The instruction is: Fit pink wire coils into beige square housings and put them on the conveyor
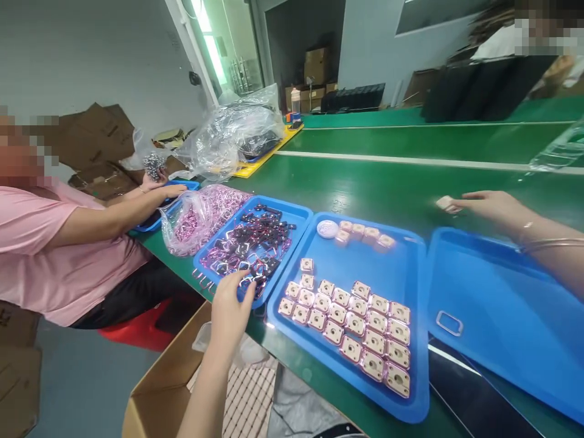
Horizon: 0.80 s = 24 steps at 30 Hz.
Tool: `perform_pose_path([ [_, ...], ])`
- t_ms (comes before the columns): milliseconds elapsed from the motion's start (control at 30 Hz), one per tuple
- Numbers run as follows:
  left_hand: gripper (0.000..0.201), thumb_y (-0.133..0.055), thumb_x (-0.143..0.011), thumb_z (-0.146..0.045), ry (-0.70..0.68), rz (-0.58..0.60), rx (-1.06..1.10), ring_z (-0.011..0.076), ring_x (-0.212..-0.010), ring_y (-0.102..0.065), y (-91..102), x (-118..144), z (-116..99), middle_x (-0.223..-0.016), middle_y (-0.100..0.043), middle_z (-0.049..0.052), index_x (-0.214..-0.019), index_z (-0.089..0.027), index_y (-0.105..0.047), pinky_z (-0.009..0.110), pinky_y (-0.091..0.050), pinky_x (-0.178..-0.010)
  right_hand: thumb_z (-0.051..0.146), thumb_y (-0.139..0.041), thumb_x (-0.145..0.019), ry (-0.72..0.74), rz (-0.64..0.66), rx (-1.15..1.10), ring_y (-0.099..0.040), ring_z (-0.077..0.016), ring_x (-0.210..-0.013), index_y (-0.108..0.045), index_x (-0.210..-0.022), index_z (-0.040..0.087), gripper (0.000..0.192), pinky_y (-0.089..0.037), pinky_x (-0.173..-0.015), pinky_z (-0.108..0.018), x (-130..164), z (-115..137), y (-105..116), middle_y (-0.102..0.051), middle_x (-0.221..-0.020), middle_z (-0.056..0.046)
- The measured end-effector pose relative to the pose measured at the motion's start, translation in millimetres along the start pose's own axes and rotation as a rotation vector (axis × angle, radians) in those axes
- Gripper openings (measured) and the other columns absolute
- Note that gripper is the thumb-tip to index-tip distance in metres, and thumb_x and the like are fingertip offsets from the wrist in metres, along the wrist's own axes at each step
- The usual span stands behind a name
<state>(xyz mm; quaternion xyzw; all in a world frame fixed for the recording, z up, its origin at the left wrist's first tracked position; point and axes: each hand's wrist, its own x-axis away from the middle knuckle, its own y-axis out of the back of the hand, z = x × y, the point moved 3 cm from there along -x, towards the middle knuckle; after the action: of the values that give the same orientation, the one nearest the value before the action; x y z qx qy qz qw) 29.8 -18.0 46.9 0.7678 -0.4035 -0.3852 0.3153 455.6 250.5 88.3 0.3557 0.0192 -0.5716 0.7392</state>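
Observation:
My left hand (232, 299) reaches over the near edge of a blue tray (292, 214) filled with small black parts and pink wire frames (255, 234). Its fingers are apart, with the tips at the nearest parts; I see nothing gripped. My right hand (490, 205), out over the green table, pinches a small pale block (447, 205) between thumb and fingers. Between the hands, a second blue tray (417, 292) holds rows of square beige pieces with pink rims (337, 313). Several plain blocks (365, 233) and a round white piece (327, 229) sit along its far side.
On the right, another blue tray (511, 286) holds one thin rectangular frame (449, 323). A black glossy panel (479, 389) lies before it. Left stand a bag of pink frames (201, 216) and a seated person in pink (82, 249). An open carton (155, 389) is below.

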Motion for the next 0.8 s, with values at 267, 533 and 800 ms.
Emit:
perform_pose_path([
  [267,0.027,-0.065,-0.074,-0.031,0.054,0.116,-0.226,0.0361,-0.097,-0.059,-14.9,-41,34,-0.097,-0.069,0.015,-0.097,-0.016,-0.069,0.048,-0.042,-0.087,0.039,-0.065,-0.080,0.001,0.378,0.137,-0.068,-0.0256,-0.082,-0.073,-0.103,0.023,0.030,-0.053,-0.076,-0.041,73,87,-117,-0.071,-0.094,-0.007],
  [533,0.014,-0.060,-0.078,-0.026,0.027,0.052,-0.205,0.0309,-0.103,-0.058,-23.2,-53,25,-0.106,-0.066,0.012,-0.085,-0.018,-0.070,0.044,-0.041,-0.093,0.023,-0.061,-0.080,-0.098,0.489,0.129,-0.066,-0.0237,-0.074,-0.070,-0.081,0.019,0.010,-0.053,-0.069,-0.038,99,94,-136,-0.070,-0.084,-0.007],
  [800,0.023,-0.058,-0.081,-0.038,0.051,-0.038,0.013,0.0235,-0.081,-0.065,-16.6,-52,9,-0.085,-0.070,0.007,-0.087,-0.017,-0.066,0.035,-0.049,-0.077,0.033,-0.066,-0.078,-0.360,0.261,-0.353,-0.068,-0.0276,-0.098,-0.060,-0.103,0.021,0.028,-0.056,-0.086,-0.044,117,113,-114,-0.069,-0.105,-0.010],
])
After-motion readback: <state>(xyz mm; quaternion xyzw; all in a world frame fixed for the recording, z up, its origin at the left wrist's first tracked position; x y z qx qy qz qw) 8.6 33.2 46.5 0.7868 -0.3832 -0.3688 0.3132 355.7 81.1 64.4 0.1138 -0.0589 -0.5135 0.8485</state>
